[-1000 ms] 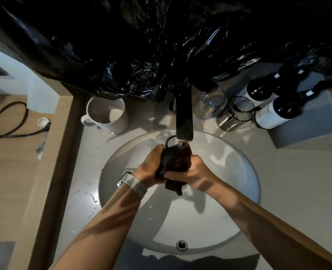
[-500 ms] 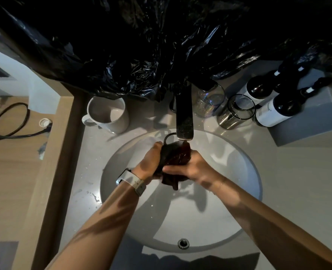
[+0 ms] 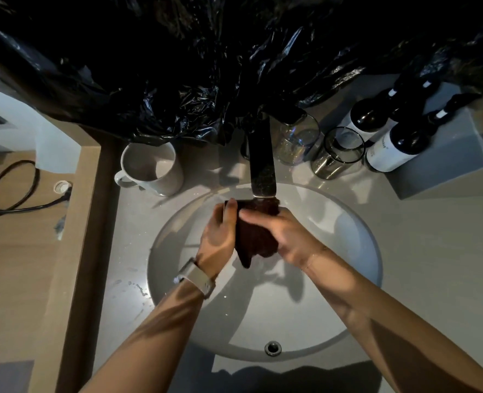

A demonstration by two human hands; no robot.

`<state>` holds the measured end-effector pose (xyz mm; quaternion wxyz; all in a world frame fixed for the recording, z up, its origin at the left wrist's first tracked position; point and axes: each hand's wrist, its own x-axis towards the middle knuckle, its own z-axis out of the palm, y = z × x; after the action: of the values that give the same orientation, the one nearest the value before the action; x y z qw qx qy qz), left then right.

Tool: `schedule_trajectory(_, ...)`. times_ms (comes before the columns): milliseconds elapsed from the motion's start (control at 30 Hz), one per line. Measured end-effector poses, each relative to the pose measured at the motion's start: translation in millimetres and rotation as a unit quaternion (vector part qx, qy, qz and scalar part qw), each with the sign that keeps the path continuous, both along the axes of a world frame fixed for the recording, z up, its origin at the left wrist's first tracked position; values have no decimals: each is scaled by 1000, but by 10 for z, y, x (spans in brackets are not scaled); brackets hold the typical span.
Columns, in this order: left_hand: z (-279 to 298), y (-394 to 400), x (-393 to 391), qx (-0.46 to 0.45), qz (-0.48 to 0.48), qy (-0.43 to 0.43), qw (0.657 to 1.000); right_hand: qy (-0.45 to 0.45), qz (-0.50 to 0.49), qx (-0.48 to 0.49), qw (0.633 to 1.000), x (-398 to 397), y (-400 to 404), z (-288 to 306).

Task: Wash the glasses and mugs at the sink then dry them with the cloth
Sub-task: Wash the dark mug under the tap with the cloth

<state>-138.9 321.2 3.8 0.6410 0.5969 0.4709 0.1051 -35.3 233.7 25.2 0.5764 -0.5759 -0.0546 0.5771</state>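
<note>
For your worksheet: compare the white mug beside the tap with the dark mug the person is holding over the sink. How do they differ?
The white mug stands untouched on the counter; the dark mug is held over the basin under the tap. The white mug is bare; the dark mug is pressed against a dark cloth, gripped by the left hand and right hand.

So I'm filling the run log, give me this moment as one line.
left hand grips dark mug | right hand rubs it with dark cloth | under faucet, over sink

Two mugs [image 3: 152, 168] [image 3: 234, 207], two glasses [image 3: 298, 140] [image 3: 338, 151], two bottles [image 3: 368, 120] [image 3: 399, 146]
</note>
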Motion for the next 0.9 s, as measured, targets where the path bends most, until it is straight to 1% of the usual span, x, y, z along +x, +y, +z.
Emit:
schedule_trajectory(33,43,44,73,-123,31,-3,992,-85,16,21,996,-3,-20,-23)
schedule_trajectory(67,107,68,114,-230,51,-6,972,-182,52,29,982,-25,-48,-58)
schedule_trajectory(100,157,91,129,-288,45,-1,957,-260,86,31,961,-55,-75,-99)
schedule_trajectory(133,194,89,146,-304,28,11,952,-309,105,25,945,-78,-109,-148)
schedule_trajectory(167,203,60,167,-290,24,33,956,-310,102,12,945,-91,-140,-188)
schedule_trajectory(200,201,15,173,-265,30,44,963,-283,84,6,955,-89,-167,-182)
schedule_trajectory(267,133,-83,165,-201,56,37,977,-184,40,7,982,-42,-186,-130)
schedule_trajectory(333,58,-169,128,-101,59,18,993,-77,19,-22,997,8,-147,-51)
schedule_trajectory(400,52,-229,42,23,44,34,998,35,4,-78,996,82,-85,-23)
schedule_trajectory(433,28,-228,-10,68,33,46,996,76,3,-93,993,109,-54,-6)
schedule_trajectory(467,12,-228,-50,93,25,46,994,97,10,-97,991,123,-21,1)
schedule_trajectory(500,15,-217,-62,104,21,45,993,100,18,-95,990,116,7,-7)
schedule_trajectory(533,-4,-193,-61,105,14,50,993,91,18,-91,991,90,24,-3)
schedule_trajectory(567,4,-162,-27,87,14,54,995,70,5,-82,994,49,32,-12)
schedule_trajectory(600,2,-108,21,45,24,58,997,39,-22,-67,997,-2,27,-22)
schedule_trajectory(633,32,-47,77,-29,42,50,997,0,-51,-38,998,-56,18,-42)
schedule_trajectory(667,86,4,121,-124,55,37,990,-57,-65,-9,996,-104,3,-74)
schedule_trajectory(700,135,48,149,-209,58,23,976,-130,-57,14,990,-139,-21,-120)
schedule_trajectory(733,176,79,173,-264,43,3,964,-194,-32,28,980,-161,-46,-149)
schedule_trajectory(767,179,87,187,-279,23,3,960,-232,-11,28,972,-165,-69,-179)
schedule_trajectory(800,185,68,195,-277,21,16,961,-236,-7,22,971,-155,-89,-179)
schedule_trajectory(833,153,35,208,-265,26,34,963,-210,-25,16,977,-144,-104,-164)
schedule_trajectory(900,100,-47,219,-237,40,65,968,-121,-86,-3,989,-128,-125,-114)
